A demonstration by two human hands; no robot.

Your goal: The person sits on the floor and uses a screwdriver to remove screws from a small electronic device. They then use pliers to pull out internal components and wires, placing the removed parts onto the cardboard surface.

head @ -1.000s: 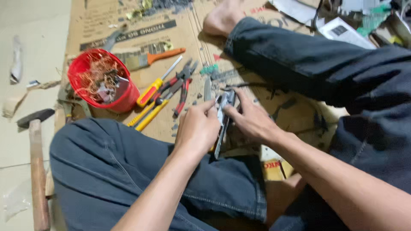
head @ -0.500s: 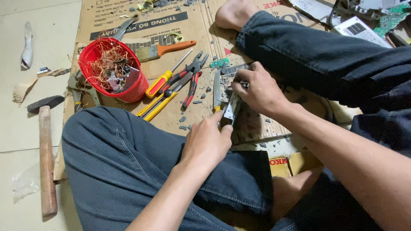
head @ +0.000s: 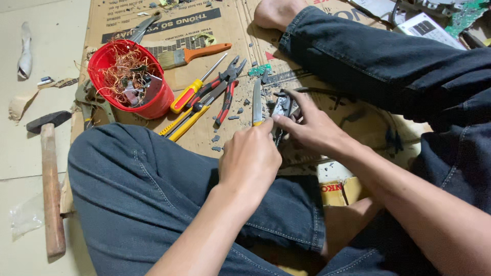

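Two hands meet at frame centre: the left hand (head: 250,158) grips a flat blade (head: 257,102) pointing up-frame, while the right hand (head: 312,128) pinches a small metal part (head: 282,107) on the cardboard (head: 240,30). Judging by this closeness, a slip could drive the blade into the pinching fingers (head: 286,121) — or flick shards.

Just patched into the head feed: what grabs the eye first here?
The red bucket full of tangled copper wire, upper left on the cardboard. At centre the left hand holds a flat blade against a small metal part gripped by the right hand. A wooden-handled hammer lies far left on the floor.
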